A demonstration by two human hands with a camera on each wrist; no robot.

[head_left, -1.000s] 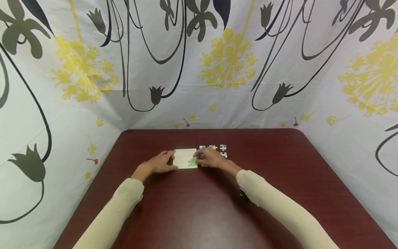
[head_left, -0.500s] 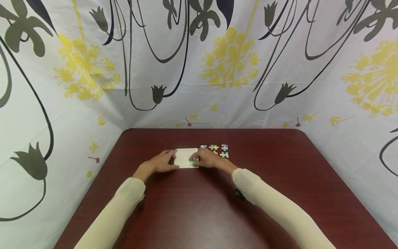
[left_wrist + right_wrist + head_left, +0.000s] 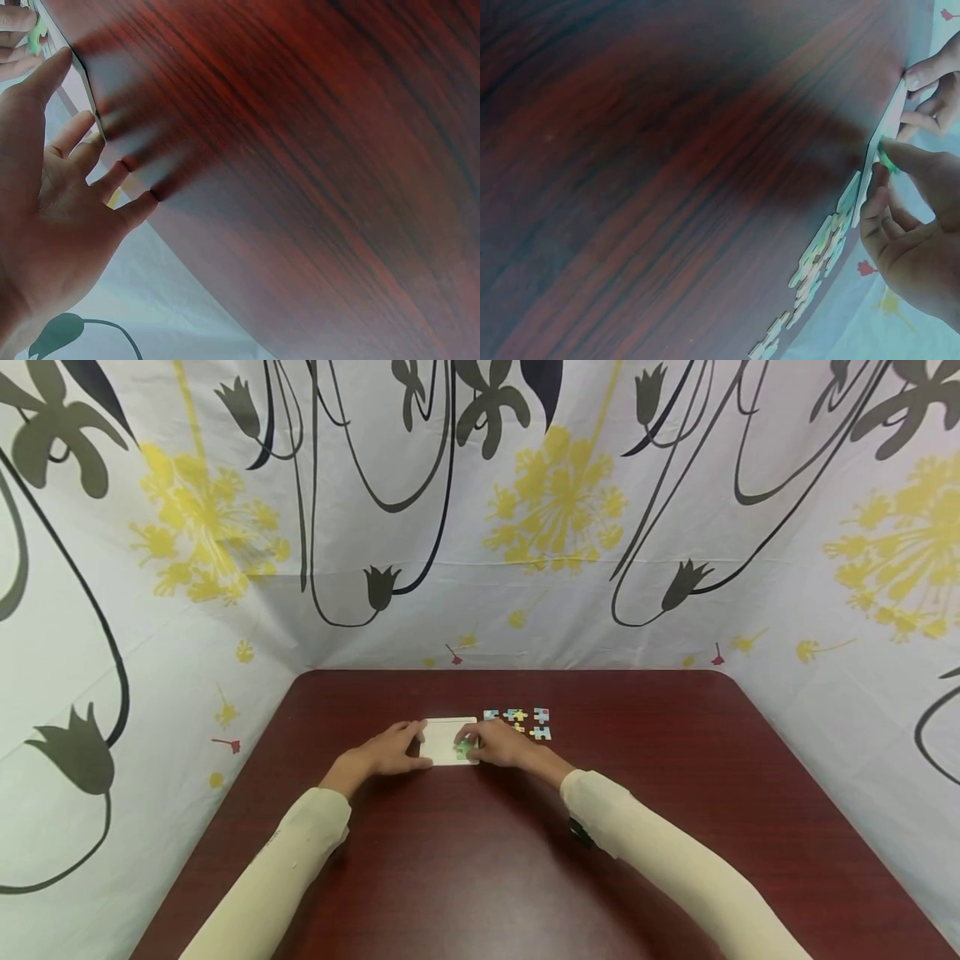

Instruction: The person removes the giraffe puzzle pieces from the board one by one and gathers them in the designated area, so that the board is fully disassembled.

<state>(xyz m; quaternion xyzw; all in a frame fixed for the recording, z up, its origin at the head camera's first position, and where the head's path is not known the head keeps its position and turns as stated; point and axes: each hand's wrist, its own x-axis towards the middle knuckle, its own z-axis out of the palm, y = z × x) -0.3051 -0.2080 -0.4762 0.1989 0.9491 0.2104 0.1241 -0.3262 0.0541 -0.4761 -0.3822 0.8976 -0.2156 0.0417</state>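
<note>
A shallow white puzzle tray (image 3: 442,735) lies near the far side of the table. My left hand (image 3: 388,750) is at the tray's left edge, fingers spread and fairly straight, thumb by the near corner. In the left wrist view, two outer fingertips (image 3: 154,196) of that hand rest at the tabletop. Over the tray's right part, my right hand (image 3: 501,743) pinches a green jigsaw piece (image 3: 463,749) between thumb and fingers. The right wrist view shows the green piece (image 3: 887,159) at the fingertips, close over the tray; its lower part is partly hidden.
Several loose jigsaw pieces (image 3: 542,716) in blue and yellow lie on the dark red table (image 3: 480,852), right of the tray and behind my right hand. A white patterned cloth (image 3: 420,543) hangs behind the table and along its sides.
My right hand has moved left, from the tray's right edge to over its right part, and now pinches the green piece. My left hand keeps its place at the tray.
</note>
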